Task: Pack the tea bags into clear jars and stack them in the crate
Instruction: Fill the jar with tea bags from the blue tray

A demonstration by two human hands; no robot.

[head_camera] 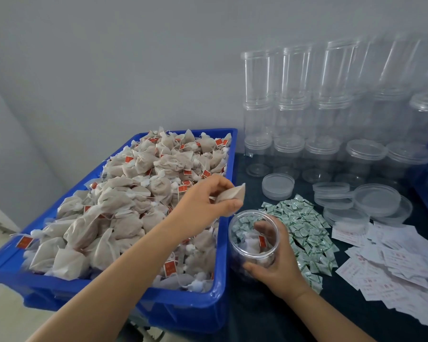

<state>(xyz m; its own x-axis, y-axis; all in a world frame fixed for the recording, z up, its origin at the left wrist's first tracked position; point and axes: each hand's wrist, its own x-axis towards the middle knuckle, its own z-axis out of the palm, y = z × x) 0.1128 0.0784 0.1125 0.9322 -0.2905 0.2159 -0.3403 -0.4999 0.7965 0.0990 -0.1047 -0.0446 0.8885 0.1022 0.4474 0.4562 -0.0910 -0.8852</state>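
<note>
Tea bag, soft papery pouch, above round clear jar.

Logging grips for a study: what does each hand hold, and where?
Left hand pinches a tea bag by one end; right hand grips the jar's side.

You won't find any text you can read here. The red tags on the tea bags in the blue crate carry pale marks too small to make out. The green-printed sachets and the red-printed paper slips on the counter at your right are likewise blurred.
</note>
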